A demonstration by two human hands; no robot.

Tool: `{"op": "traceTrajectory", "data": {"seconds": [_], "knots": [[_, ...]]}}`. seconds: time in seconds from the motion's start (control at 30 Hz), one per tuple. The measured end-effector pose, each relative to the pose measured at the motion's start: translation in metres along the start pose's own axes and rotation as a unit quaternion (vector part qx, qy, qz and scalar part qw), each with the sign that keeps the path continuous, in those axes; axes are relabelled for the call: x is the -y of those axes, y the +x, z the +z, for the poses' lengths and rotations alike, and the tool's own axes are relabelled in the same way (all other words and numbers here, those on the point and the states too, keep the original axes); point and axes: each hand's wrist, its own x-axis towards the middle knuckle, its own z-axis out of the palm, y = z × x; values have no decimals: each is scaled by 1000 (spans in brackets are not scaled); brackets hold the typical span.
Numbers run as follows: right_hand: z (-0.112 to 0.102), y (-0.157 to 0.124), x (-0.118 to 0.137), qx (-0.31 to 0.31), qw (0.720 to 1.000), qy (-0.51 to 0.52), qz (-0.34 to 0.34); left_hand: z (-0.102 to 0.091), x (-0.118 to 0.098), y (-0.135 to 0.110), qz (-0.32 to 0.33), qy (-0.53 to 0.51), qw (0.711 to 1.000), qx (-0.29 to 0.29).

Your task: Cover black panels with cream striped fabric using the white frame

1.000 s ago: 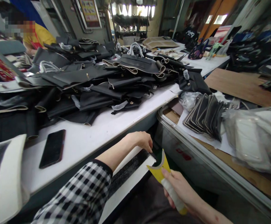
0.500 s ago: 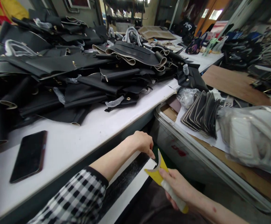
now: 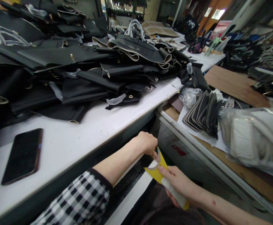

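- Desk (image 3: 84, 134): white top, running from lower left to upper right.
- Heap of black bag panels (image 3: 80, 72): covers the far half of the desk, well apart from both hands.
- White panel with a black strip (image 3: 129, 187): lies below the desk's near edge. Its long axis follows that edge, lower left to upper right, and its far end stops between the two hands.
- Phone (image 3: 21, 156): flat and face up on the desk's bare near part, well left of the hands.
- Left hand (image 3: 148, 143): the nearer hand, at the panel's far end. Its grip is narrow, fingertips pinched downward there; what they pinch cannot be told.
- Right hand (image 3: 178, 184): just right of that end, its grip closed round the tool's white-wrapped handle.
- Yellow scraper (image 3: 158, 175): long axis from lower right to upper left, crossing the panel's axis. The blade tip points at the left fingertips and touches or nearly touches them.
- Change from half a second ago: the blade has closed on the left fingertips. Both hands sit slightly higher against the desk edge, and the view has swung, so the phone lies further left.
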Motion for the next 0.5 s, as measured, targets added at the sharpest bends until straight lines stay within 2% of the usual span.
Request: {"op": "traceTrajectory", "data": {"seconds": [0.17,0.27,0.33,0.4,0.43,0.5], "knots": [[3,7,9,18,1000,7,0,3,14,-1,3,-46,999,9],[3,8,7,25,1000,11,6,8,32,-8,22,-212,977,-4],[1,4,4,33,999,13,6,14,44,-21,27,-326,944,-46],[-2,-1,-1,25,999,16,-9,23,54,-40,11,-378,920,-102],[-4,-4,-2,3,999,25,-29,28,57,-50,-5,-389,913,-126],[-11,-5,-3,-80,992,48,-88,41,58,-70,-41,-419,891,-170]]}}
